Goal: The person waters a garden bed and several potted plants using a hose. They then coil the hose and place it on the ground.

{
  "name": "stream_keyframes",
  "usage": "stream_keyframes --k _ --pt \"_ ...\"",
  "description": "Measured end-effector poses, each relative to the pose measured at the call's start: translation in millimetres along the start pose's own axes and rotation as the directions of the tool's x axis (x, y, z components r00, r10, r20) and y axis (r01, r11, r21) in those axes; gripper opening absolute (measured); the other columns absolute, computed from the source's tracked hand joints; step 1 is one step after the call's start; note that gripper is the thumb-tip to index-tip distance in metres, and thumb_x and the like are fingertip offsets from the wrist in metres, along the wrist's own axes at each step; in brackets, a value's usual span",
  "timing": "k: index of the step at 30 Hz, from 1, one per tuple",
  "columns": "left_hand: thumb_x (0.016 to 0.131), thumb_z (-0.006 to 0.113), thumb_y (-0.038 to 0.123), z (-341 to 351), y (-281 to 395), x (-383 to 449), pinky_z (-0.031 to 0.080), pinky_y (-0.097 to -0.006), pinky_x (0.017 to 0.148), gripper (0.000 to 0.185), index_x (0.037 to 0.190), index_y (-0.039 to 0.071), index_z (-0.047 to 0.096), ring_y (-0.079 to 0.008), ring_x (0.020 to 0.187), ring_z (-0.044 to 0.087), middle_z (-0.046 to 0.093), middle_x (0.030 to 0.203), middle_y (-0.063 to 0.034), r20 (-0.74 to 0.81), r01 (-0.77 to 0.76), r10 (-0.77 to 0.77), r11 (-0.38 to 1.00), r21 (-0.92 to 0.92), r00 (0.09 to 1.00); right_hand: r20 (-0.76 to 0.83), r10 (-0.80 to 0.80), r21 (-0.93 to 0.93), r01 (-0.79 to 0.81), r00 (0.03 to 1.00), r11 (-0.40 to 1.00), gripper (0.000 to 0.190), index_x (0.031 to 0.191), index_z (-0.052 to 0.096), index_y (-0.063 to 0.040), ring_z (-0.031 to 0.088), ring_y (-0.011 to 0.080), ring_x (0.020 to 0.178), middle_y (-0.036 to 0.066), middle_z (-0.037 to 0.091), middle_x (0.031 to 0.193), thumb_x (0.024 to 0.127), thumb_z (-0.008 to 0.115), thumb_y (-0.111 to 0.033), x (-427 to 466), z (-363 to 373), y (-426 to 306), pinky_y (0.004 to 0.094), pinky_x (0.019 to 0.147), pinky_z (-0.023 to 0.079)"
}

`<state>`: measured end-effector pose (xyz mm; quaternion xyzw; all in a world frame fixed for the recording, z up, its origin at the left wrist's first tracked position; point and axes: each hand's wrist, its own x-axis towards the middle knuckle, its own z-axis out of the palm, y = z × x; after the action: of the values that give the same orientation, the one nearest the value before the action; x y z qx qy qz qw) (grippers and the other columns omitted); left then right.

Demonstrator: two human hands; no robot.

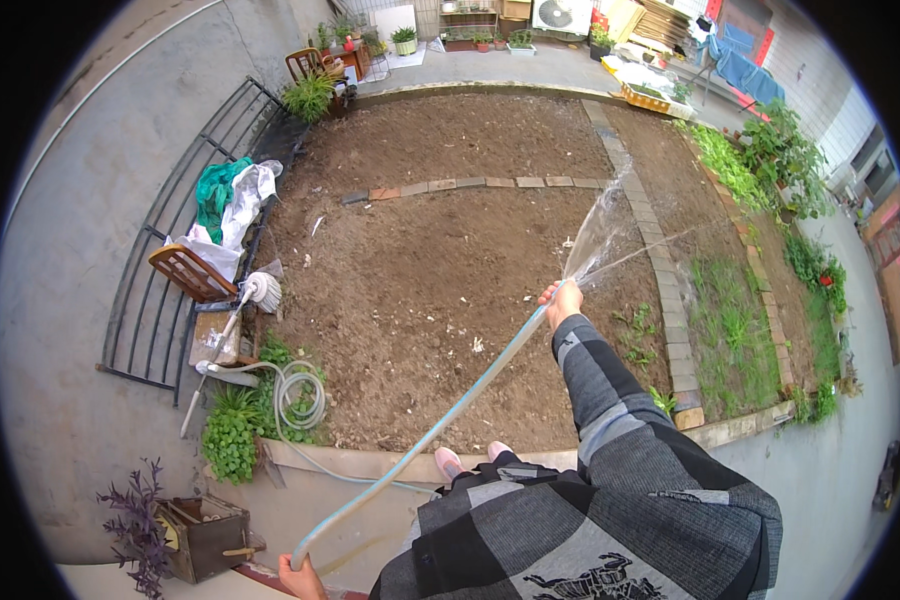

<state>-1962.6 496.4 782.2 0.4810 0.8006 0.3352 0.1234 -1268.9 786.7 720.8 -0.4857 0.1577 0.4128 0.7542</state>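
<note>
A pale hose with a blue stripe [427, 435] runs diagonally across my body. My right hand [562, 300], at the end of the outstretched arm, grips its outlet end, and water [598, 232] fans out from there over the soil and a brick path. My left hand [300, 576], low at the bottom left of the view, holds the hose farther back. Before me lies a bed of bare brown soil [412, 262] with small pale scraps on it. A curved row of bricks [499, 182] crosses the bed, and a longer brick path [664, 277] runs along its right part.
A concrete kerb [345, 457] edges the bed by my feet. Left are a black metal railing [139, 330], a wooden chair [187, 271], a round brush [262, 291] and coiled hose [300, 397]. A wooden box [206, 544] stands lower left. Leafy plants [784, 154] grow at right.
</note>
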Motion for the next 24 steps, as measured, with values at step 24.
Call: stream_keyframes --k 24 --pt "0.093 0.067 0.008 -21.2 -4.5 -28.5 0.040 -0.0242 0.068 0.031 0.076 0.006 0.041 -0.0106 0.072 0.038 0.040 0.073 0.0006 0.016 0.168 -0.168 0.963 -0.211 0.986 0.040 0.193 -0.393 -0.162 0.980 0.905 0.034 0.087 0.046 -0.007 0.043 0.0184 0.049 0.005 0.044 0.062 0.103 0.034 -0.034 -2.4 52.9 88.2 0.0353 0.044 0.037"
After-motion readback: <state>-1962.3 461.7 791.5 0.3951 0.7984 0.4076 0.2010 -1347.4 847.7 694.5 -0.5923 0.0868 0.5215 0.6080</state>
